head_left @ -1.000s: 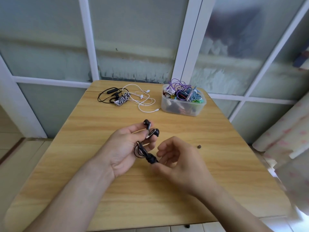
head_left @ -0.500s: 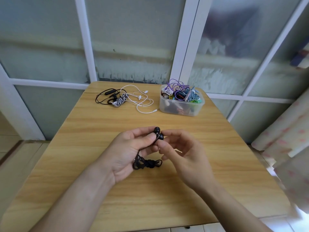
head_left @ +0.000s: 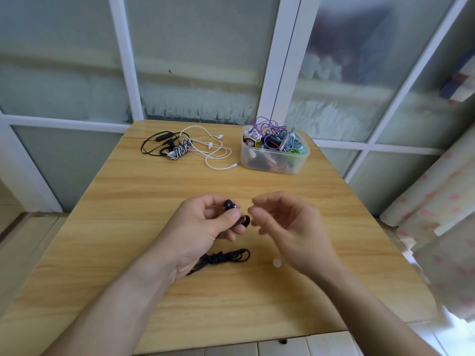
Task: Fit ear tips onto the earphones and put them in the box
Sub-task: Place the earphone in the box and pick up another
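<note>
Wood-grain desk (head_left: 159,299) pushed up against frosted glass panels with white frames, and both hands are up over the middle of it. Left hand (head_left: 203,227) is grasping the black earphones (head_left: 232,211), thumb and fingers curled round the two buds so they poke out toward the right: one bud sits on top by the index finger, the other lower one looks dark brownish and shiny. Their cable runs down under the palm and ends in a wound black bundle (head_left: 226,256) lying on the desk just below the hand. Right hand (head_left: 285,222) is right beside the buds, fingers loosely curled with thumb and index fingertips close together near the lower bud; can't tell if there's anything tiny pinched in there, it's too small and blurry. A little pale round ear tip (head_left: 276,263) sits on the desk under the right wrist, apart from the cable bundle. Far end of the desk has the clear plastic box (head_left: 272,160) on the right, stuffed with a tangle of purple, blue, green and other coloured earphones. Left of it is a loose white pair (head_left: 213,150) with the plug lying nearly against the box, and further left a black neckband set (head_left: 156,146) tangled up with a black-and-white striped bundle (head_left: 180,151). Pinkish patterned curtain (head_left: 442,227) hangs off the right edge.
</note>
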A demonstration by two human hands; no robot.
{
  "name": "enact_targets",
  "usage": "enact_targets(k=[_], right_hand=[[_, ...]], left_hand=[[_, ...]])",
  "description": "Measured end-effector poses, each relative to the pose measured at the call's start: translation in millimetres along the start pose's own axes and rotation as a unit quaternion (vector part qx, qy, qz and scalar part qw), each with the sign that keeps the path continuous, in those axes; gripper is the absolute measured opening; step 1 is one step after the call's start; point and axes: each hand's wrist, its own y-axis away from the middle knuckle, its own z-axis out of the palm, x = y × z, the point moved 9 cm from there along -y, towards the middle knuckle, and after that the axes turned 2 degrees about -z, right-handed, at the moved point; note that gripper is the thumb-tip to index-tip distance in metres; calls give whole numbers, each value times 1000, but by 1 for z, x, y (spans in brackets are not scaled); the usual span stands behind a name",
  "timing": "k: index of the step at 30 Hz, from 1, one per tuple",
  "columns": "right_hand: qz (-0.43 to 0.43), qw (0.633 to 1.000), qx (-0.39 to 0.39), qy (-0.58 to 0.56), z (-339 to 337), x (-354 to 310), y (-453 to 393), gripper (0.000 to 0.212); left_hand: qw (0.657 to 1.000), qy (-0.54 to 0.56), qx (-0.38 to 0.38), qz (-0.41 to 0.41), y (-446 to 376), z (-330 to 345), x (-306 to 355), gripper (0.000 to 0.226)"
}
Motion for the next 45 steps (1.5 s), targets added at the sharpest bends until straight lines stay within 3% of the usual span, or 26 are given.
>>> enact_targets(k=[5, 9, 15, 25, 30, 37, 41, 43, 45], right_hand=[[23, 961, 78, 263, -81, 19, -14, 12], [91, 928, 8, 363, -95, 50, -16, 17], [65, 920, -32, 384, -79, 52, -20, 9], [47, 928, -51, 366, -68, 48, -17, 14], [20, 936, -23, 351, -59, 42, -24, 15], [-4, 920, -31, 391, -41, 43, -35, 7], [-26, 955, 44, 293, -48, 23, -30, 7], [-26, 985, 81, 152, -49, 12, -24, 4], [-11, 998, 63, -2, -39, 6, -17, 5]], left_hand=[[1000, -10, 4, -19, -1, 2, -5, 14], [999, -36, -4, -31, -2, 9, -9, 28], [998, -54, 17, -25, -5, 13, -12, 14], [995, -79, 27, -47, -5, 14, -15, 22], [994, -83, 29, -67, -5, 15, -18, 22], [994, -58, 27, -86, -5, 13, -22, 15], [995, -60, 29, -72, -4, 12, -20, 13], [997, -45, 29, -59, -4, 13, -17, 12], [998, -38, 28, -47, -3, 14, -14, 14]])
